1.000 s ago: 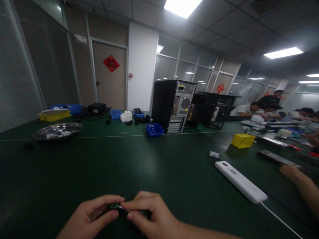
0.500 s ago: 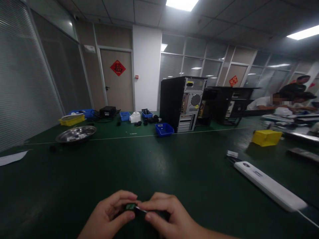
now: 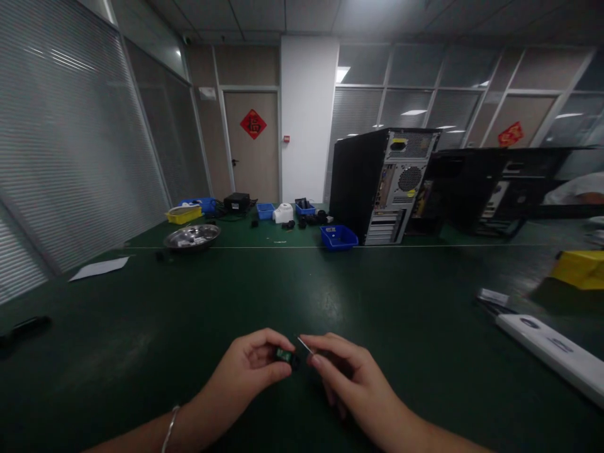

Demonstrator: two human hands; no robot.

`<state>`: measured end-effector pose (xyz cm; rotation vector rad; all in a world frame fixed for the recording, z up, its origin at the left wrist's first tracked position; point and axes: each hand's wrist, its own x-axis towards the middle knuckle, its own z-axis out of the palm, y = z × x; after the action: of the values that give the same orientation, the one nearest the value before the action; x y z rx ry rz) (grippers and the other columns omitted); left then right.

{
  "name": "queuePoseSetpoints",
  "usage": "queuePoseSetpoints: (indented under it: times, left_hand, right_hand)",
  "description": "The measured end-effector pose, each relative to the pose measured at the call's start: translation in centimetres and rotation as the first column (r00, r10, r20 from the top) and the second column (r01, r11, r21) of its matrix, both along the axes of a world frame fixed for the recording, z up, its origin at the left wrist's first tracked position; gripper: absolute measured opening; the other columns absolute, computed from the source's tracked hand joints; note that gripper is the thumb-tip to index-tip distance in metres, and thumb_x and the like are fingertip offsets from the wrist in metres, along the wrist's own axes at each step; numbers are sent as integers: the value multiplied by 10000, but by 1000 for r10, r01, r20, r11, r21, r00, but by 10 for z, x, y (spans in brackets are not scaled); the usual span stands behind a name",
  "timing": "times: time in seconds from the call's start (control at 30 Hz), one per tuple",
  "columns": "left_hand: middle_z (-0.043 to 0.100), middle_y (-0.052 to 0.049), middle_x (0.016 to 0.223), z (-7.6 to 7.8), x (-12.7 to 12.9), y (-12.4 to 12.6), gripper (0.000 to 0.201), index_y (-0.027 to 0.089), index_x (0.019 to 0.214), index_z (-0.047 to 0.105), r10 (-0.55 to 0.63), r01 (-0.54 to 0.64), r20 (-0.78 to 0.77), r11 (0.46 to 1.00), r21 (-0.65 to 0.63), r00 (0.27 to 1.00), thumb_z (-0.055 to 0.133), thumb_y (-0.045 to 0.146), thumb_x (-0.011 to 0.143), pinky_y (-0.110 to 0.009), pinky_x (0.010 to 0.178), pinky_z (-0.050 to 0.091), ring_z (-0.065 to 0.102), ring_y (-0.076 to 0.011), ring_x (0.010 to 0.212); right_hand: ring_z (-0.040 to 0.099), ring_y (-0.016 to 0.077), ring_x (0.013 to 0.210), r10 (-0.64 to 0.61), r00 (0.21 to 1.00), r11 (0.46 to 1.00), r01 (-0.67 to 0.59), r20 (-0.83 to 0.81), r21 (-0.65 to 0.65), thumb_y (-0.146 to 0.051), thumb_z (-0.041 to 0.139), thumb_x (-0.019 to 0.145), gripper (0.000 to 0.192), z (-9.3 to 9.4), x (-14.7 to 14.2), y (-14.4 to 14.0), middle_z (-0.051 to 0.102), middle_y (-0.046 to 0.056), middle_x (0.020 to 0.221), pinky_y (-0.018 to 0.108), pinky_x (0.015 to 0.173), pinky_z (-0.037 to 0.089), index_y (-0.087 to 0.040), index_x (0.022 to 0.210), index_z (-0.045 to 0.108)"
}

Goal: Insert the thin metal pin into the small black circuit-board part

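My left hand (image 3: 248,371) pinches a small dark part with a green face (image 3: 284,356) between thumb and fingers, just above the dark green table (image 3: 198,302). My right hand (image 3: 352,374) meets it from the right, its thumb and forefinger closed on a thin silvery piece (image 3: 304,344) that juts from the part. A thin bracelet circles my left wrist. What the small part is cannot be made out.
A black computer tower (image 3: 380,185) stands at the back, a blue bin (image 3: 338,237) before it. A steel bowl (image 3: 192,237), yellow tray (image 3: 183,214) and paper sheet (image 3: 99,268) lie left. A white power strip (image 3: 552,352) and yellow box (image 3: 578,268) sit right.
The view has swung left and tipped down, so my hands sit higher in frame. My hands stay together on the small part. The other person's arm at right has left the view.
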<state>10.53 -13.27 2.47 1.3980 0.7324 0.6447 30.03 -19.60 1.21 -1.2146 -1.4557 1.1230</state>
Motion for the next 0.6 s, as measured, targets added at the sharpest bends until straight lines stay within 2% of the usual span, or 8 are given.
queuePoseSetpoints:
  times: [0.1, 0.2, 0.33, 0.43, 0.5, 0.6]
  left_hand:
    - [658, -45, 969, 3, 11, -6, 243, 163, 908, 618, 37, -39, -20, 996, -84, 999, 699, 160, 678, -299, 847, 442, 600, -191, 956]
    - [661, -52, 974, -1, 23, -9, 249, 159, 939, 608, 54, -50, 26, 991, -126, 998, 678, 169, 700, -305, 854, 444, 600, -194, 964]
    - [650, -69, 1036, 1, 23, 1, 243, 159, 953, 612, 39, -37, 43, 998, -56, 998, 671, 217, 725, -320, 908, 429, 584, -210, 1028]
    - [636, -59, 1008, 9, 7, 19, 302, 165, 984, 586, 129, -127, -19, 990, 57, 991, 689, 258, 716, -319, 840, 469, 602, -208, 966]
    - [635, -49, 948, 12, -1, 27, 294, 159, 960, 560, 158, -155, -26, 984, 89, 987, 690, 265, 719, -322, 813, 483, 622, -194, 891]
    - [645, -55, 877, 5, -3, 27, 263, 141, 927, 533, 27, -27, 1, 1000, 14, 1000, 675, 260, 740, -350, 806, 490, 643, -192, 826]
  right_hand:
    - [441, 57, 458, -47, 998, 999, 47, -35, -24, -452, 579, 827, 410, -1, 4, 6, 515, -19, 676, 143, 364, 343, -186, 1140, 588]
    - [362, 40, 383, -75, 995, 996, 71, -67, -62, -470, 576, 822, 426, -4, 7, 10, 442, -69, 554, 135, 335, 291, -162, 1115, 555]
    - [367, 28, 397, -31, 998, 995, 26, -53, -93, -460, 591, 813, 376, -6, 9, 9, 488, -50, 641, 130, 343, 296, -165, 1042, 547]
    - [380, 30, 414, -21, 999, 993, 17, -33, -117, -454, 578, 824, 367, -6, 11, 6, 491, -44, 669, 129, 353, 305, -175, 1059, 537]
    - [389, 32, 422, -23, 1000, 992, 21, -17, -126, -448, 576, 827, 367, -7, 11, 4, 501, -36, 692, 132, 361, 314, -181, 1075, 535]
    - [393, 31, 428, -31, 1000, 994, 31, 1, -103, -423, 581, 830, 326, -9, 11, 4, 525, -20, 735, 136, 364, 311, -184, 1049, 549]
